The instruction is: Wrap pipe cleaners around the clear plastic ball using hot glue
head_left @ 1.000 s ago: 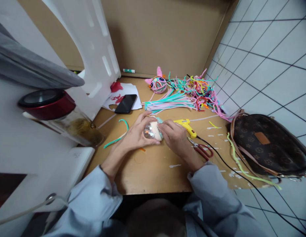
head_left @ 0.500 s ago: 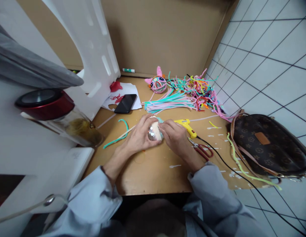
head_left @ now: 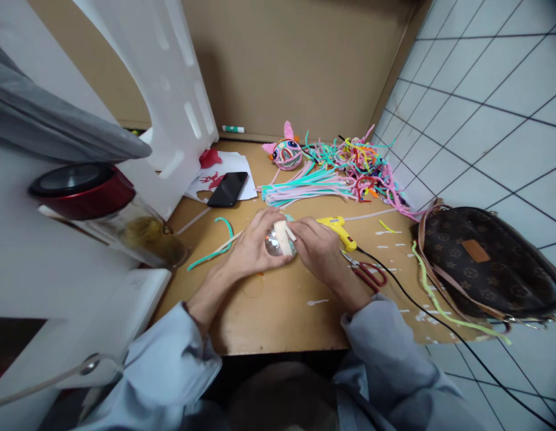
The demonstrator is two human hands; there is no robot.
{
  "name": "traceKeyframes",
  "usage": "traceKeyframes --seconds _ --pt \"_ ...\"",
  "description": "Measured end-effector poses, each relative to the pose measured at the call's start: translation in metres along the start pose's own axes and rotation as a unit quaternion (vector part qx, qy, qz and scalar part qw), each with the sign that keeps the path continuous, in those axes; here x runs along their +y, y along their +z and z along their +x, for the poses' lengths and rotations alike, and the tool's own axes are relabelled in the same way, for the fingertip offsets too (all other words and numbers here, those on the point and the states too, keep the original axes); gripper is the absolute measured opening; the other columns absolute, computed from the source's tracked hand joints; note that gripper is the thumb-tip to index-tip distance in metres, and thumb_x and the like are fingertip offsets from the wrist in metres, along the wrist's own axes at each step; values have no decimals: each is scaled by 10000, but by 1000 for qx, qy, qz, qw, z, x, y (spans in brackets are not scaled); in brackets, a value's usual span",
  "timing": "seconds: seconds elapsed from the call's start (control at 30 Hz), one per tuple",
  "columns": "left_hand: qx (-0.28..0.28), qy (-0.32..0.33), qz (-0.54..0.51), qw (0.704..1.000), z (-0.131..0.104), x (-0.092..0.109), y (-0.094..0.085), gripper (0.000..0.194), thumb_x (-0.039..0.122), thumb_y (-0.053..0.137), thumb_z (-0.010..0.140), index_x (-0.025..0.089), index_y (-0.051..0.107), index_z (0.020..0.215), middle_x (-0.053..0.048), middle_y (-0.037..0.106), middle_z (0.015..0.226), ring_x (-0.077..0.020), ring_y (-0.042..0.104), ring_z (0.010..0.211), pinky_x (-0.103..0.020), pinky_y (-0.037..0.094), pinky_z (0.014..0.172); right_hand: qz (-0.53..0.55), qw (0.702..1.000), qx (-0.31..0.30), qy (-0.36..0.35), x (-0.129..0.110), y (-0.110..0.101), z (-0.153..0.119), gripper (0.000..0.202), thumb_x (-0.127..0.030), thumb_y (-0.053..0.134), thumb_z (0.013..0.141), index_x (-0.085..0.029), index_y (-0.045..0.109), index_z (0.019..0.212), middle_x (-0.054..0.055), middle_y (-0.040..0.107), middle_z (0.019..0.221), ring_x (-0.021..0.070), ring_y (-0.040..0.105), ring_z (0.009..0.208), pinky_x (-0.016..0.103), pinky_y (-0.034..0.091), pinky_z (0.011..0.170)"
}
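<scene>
While both hands are meeting mid-table, left hand (head_left: 248,248) cupping a clear ball (head_left: 274,244), right hand (head_left: 320,248) pinching pale strip (head_left: 283,234) wrapping it, yellow glue gun (head_left: 338,230) lying just beside.

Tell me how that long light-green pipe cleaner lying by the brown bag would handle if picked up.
The long light-green pipe cleaner would probably flop and sag: it already lies in loose bends along the brown patterned handbag. Being so thin, it likely weighs little. Its fuzzy look suggests an easy, non-slip pinch.
</scene>
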State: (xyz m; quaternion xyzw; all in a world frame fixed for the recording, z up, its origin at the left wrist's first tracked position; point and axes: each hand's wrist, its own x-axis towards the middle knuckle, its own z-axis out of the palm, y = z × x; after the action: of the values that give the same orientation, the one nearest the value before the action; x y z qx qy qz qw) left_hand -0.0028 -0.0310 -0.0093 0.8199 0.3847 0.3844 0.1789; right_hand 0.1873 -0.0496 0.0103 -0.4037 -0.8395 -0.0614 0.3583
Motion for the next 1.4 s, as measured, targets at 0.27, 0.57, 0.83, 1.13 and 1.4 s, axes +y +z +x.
traceKeyframes --seconds 0.27,0.57,0.83,1.13,1.4 --pt "19 -92 -70 993 4 -1 -8 764 379 828 601 212 482 1262 -123 575 1288 -308 591 1201 -461 496 1022 19 973 133 186 44 -13 0 251 -280 495 947 -178 712 1019 94 740 955 193 679 829 306 536 769" --pt "5 -195 -111 975 3 -3 -11 797 408 832 579 215 487 1271 -88 636 1151 -273 648 996 -437 526 895 -229 855 -226 407 57 -25 -6 535 -584 601 889 -87 722 1047 230 729 1048 319 719 961 376 524 783" --pt "-8 -219 -102 970 5 -3 -10 829 438 823 564 199 486 1282 -75 639 1118 -259 649 978 -421 519 902 -191 839 -229 455 61 -21 -4 457 -446 604 840 -103 699 1126 225 733 1096 324 715 1017 354 516 773" --pt "-9 -231 -178 957 8 -1 -13 809 415 833 540 203 491 1242 -44 662 1069 -222 663 909 -352 541 835 -55 910 -10 411 54 -28 1 397 -434 582 778 -175 658 1069 81 740 910 244 679 809 329 501 740" --pt "-4 -213 -183 960 7 -2 -14 754 406 843 549 210 503 1193 -26 672 1033 -206 657 881 -323 544 793 -54 972 125 192 50 -15 -8 339 -424 602 802 -196 625 1051 107 719 955 268 671 900 382 531 818"
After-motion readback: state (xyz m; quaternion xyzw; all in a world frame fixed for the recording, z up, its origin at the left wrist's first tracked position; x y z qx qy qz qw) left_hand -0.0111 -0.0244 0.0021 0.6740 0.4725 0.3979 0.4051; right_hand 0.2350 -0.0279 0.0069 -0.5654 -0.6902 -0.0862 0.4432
